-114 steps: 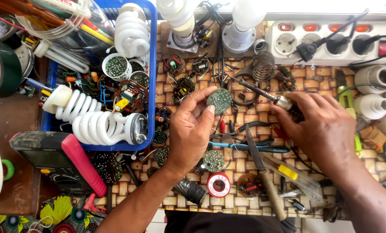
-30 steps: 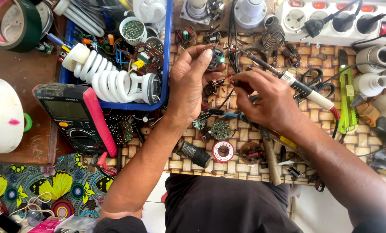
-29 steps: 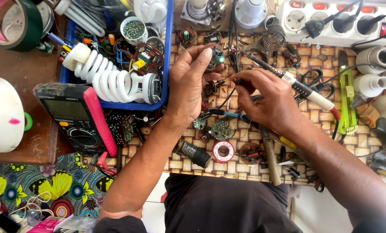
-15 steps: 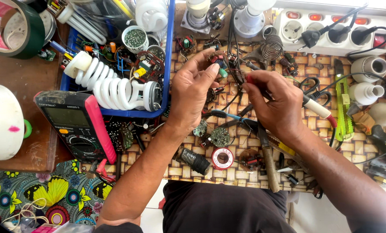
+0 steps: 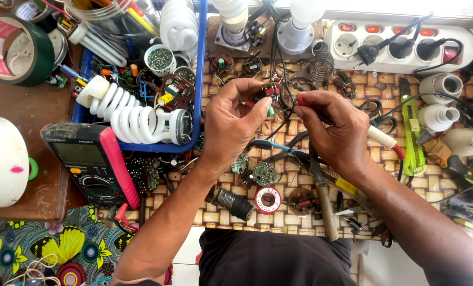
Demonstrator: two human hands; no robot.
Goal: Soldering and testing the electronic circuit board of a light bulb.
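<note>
My left hand [image 5: 232,124] pinches a small circuit board [image 5: 268,96] with red and green parts, held just above the woven mat [image 5: 220,217]. My right hand [image 5: 336,130] grips a soldering iron [image 5: 380,139] with a white and red handle; its tip points left, close to the board. Thin wires hang between the two hands. Below them lie two round green circuit boards [image 5: 263,173], a red-and-white solder spool [image 5: 267,199] and a black cylinder [image 5: 235,204].
A blue crate [image 5: 198,79] at upper left holds spiral lamps [image 5: 136,116] and parts. A multimeter [image 5: 91,164] lies left, tape rolls [image 5: 19,50] beyond it. A white power strip [image 5: 400,47] runs along the top right. Lamp bases [image 5: 442,85], a green knife [image 5: 412,135] and tools crowd the right.
The view has shifted a little. Both hands have stayed together over the mat, the right hand drawing the iron's tip nearer to the board in the left hand.
</note>
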